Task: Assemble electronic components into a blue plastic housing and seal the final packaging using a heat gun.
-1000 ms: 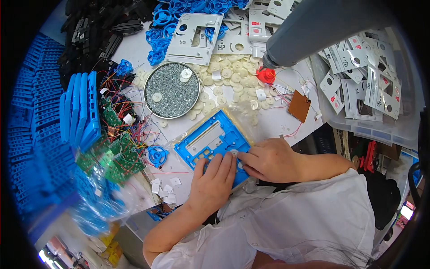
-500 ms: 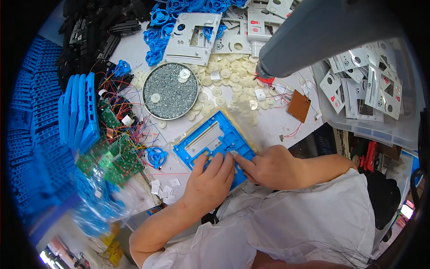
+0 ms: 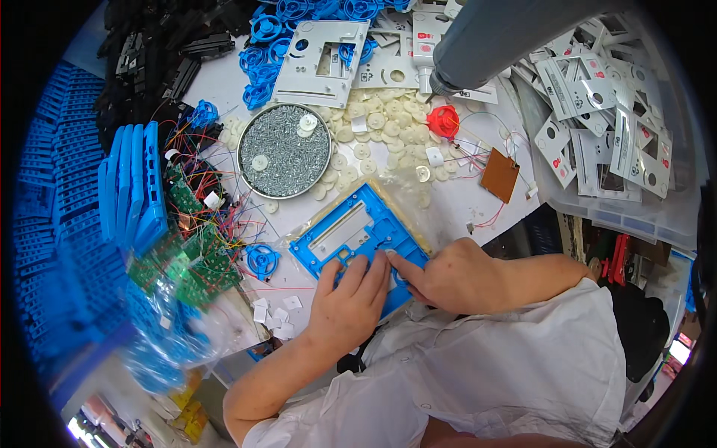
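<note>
Blue windowed panel [image 3: 358,235], seemingly flat.

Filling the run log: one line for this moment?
left hand: on blue panel | right hand: fingertip pressing panel | screw tray: behind

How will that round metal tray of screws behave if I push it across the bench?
The round metal tray looks heaped with small screws, so probably heavy for its size. Its flat base should slide rather than roll or tip. The rim seems shallow, so a quick shove might spill screws; the two white discs lying loose on top would likely shift.
</note>
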The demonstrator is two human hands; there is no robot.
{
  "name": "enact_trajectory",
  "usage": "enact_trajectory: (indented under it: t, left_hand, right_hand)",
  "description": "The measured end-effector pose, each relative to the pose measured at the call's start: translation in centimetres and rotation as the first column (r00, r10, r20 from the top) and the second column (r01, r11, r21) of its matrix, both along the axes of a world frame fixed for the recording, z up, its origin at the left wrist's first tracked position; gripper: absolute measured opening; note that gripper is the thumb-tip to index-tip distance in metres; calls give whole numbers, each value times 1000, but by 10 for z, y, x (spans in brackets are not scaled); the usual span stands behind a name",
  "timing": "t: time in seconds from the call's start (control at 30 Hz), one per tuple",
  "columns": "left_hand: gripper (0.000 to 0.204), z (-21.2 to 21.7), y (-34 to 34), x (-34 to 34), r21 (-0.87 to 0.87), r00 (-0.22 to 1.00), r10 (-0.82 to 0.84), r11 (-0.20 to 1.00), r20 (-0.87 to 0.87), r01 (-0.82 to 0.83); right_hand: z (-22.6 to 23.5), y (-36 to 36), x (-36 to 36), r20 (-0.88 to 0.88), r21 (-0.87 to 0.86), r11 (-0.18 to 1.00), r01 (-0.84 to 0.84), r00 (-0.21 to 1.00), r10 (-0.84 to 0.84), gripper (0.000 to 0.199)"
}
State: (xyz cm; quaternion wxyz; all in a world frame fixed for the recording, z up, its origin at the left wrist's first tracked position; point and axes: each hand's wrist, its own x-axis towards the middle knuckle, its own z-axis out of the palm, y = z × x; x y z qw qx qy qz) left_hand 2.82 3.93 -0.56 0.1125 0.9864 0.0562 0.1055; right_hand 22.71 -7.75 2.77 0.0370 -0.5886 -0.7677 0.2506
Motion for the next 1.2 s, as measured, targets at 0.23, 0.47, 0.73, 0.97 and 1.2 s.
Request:
enact_trajectory:
  t: [0.23,0.47,0.73,0.97,1.2]
  left_hand:
    - [30,10,17,7,-35,994,-109,993,-25,109]
    - [19,24,35,23,-342,997,-78,938,-29,63]
    - [13,-13,152,54,139,870,491,859,42,-492]
    - [15,-17,154,60,129,877,476,867,71,-481]
    - [26,-26,158,54,90,876,439,882,202,-463]
  right_hand:
    - [6,5,0,-13,-103,995,7,1000,-8,57]
    - [48,68,59,-625,727,304,615,777,-77,81]
    - [71,121,43,-906,298,653,696,421,-34,79]
    - [75,118,63,-919,146,781,608,376,-120,64]
    - [60,104,58,-981,39,824,565,178,-75,71]
